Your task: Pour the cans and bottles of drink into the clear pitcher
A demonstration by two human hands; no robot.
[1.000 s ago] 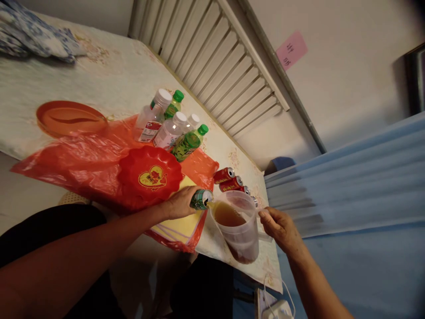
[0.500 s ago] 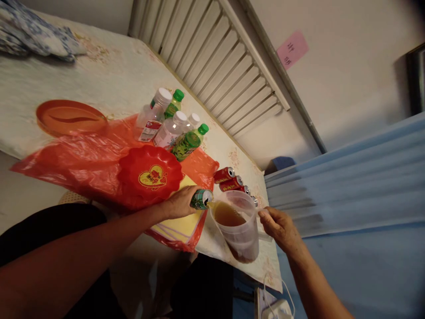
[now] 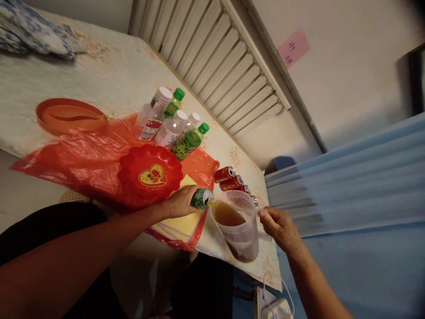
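Two bare hands meet over a translucent plastic pitcher just right and below the middle of the frame. The left hand has its fingers wrapped round a green metal can, though the can hides the fingertips. The can lies tipped with its opened end at the pitcher's rim, and a thin yellowish stream runs from it. Holding the mouth this close probably keeps drops off the bench, which wears a pale flowered cloth. Brownish liquid shows inside the pitcher.

The right hand pinches the pitcher's handle, thumb uppermost, likely to steady it against the flow; whether its base rests on the cloth, I cannot tell.

Behind the pitcher, a row of red metal cans leaves the near side free for the pouring arm. Capped plastic bottles with green and white tops stand grouped above centre, seemingly kept out of reach of the elbows. A red scalloped plastic dish sits left of centre on a crinkled red plastic bag, perhaps spread there to shield the cloth.
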